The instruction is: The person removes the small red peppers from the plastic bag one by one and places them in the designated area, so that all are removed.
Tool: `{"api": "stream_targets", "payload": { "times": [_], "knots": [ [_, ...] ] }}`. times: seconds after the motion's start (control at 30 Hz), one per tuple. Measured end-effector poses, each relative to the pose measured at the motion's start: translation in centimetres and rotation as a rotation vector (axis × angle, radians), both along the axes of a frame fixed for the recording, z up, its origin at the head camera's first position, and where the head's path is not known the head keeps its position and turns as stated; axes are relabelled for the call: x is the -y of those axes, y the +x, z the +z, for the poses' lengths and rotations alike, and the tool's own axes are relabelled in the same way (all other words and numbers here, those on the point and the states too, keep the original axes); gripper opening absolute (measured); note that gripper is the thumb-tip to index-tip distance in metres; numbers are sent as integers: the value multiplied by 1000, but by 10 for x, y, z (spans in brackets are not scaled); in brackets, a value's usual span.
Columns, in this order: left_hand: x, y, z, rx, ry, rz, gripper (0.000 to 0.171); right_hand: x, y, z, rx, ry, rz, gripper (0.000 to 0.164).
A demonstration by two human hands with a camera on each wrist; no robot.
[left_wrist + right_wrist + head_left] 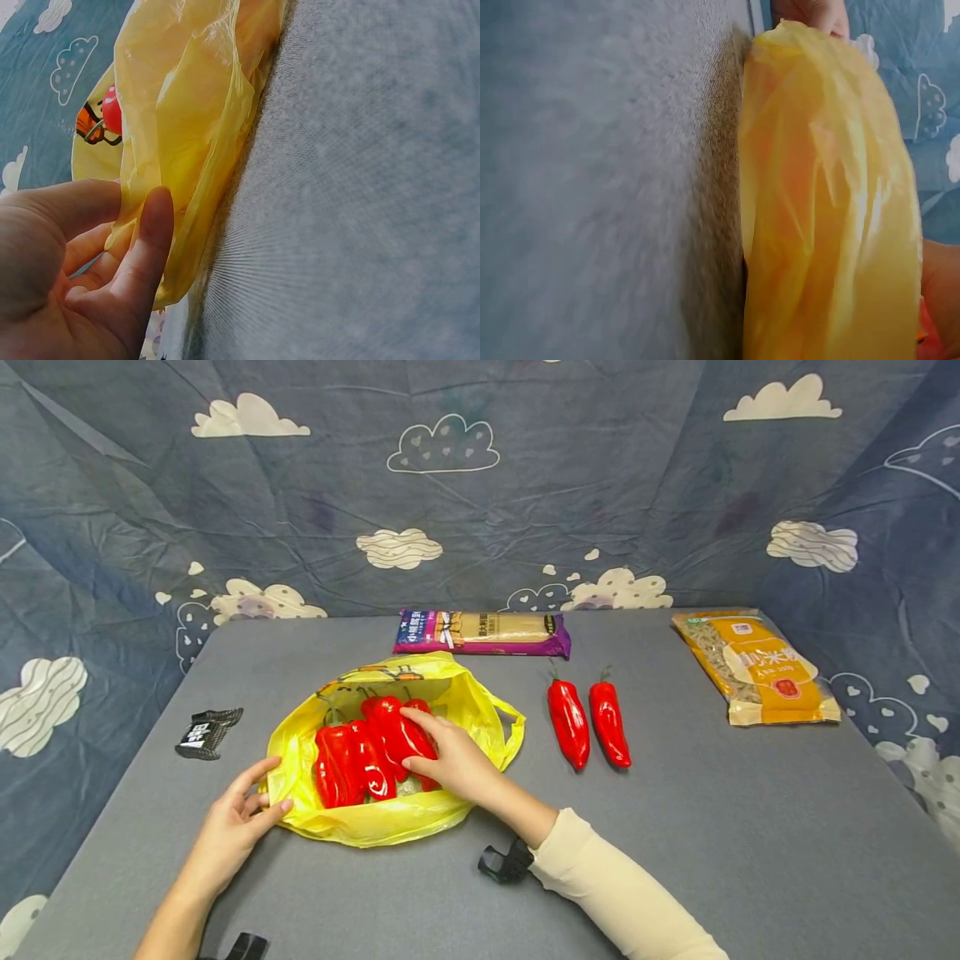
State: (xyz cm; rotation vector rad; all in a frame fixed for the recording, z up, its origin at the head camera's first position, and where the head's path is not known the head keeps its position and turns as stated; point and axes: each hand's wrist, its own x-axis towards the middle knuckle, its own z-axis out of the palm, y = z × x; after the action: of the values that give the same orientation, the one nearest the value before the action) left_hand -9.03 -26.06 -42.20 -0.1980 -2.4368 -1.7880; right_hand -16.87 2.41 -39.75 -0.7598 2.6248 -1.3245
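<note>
The left hand (236, 822) pinches the left edge of a yellow bag (360, 831) between thumb and fingers. The right hand (457, 760) reaches inside, thumb and fingers around a red pepper (393, 727), among other peppers (337, 768). Left of the bag lies a black packet (208, 733); right of it, two loose peppers (570, 722) on the grey table (675, 860). Farther back lie an orange pouch (776, 672) and a purple noodle packet (495, 633)

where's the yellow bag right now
In the head view, the yellow bag sits left of centre on the table, left of two loose red peppers.
</note>
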Motion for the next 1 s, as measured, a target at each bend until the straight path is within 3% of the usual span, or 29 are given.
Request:
{"api": "stream_targets", "payload": {
  "times": [0.27,0.47,0.6,0.73,1.0],
  "knots": [
    [0,0,0,18,-20,7,57,-39,21,15,-53,-93,71,65],
    [0,0,1,8,2,-3,56,-81,41,28,-69,-178,56,67],
    [0,0,1,10,3,-4,55,-112,48,40,-128,-228,-57,69],
    [1,0,0,10,10,-1,55,-146,44,47,-133,-263,-211,69],
    [1,-1,-1,15,12,-3,56,-218,18,12,-53,-216,-424,71]
  ]
}}
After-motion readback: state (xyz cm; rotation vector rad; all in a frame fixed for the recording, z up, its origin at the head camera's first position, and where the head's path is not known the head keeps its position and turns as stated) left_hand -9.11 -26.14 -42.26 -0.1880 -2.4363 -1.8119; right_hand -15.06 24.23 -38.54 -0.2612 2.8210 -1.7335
